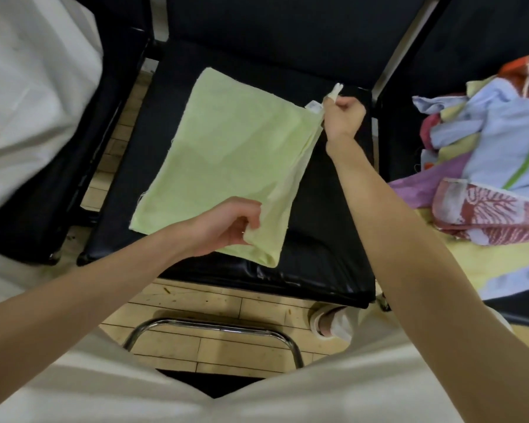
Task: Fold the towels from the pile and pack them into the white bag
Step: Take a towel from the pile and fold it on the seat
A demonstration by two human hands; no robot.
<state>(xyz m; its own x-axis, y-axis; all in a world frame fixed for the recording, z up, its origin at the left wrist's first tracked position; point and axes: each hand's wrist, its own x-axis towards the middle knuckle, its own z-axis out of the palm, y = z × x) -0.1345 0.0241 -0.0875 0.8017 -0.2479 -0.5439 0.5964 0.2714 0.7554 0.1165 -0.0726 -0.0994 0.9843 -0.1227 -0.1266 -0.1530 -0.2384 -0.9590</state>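
We hold the green towel (223, 154) flat on the black chair seat (327, 239): left hand (229, 227) pinches its near edge, right hand (344, 117) its far corner. White bag (34, 96) lies left, towel pile (489, 166) right.

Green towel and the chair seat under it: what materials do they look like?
Green towel: thin matte woven cloth, probably cotton; it has frayed threads at the edge and drapes limply where both hands lift it. Chair seat: black glossy padded cover, likely vinyl or faux leather; it shows sheen and creases at the front edge.

Seat (327, 227) bare right of towel (226, 154) — pile (486, 166) beyond.
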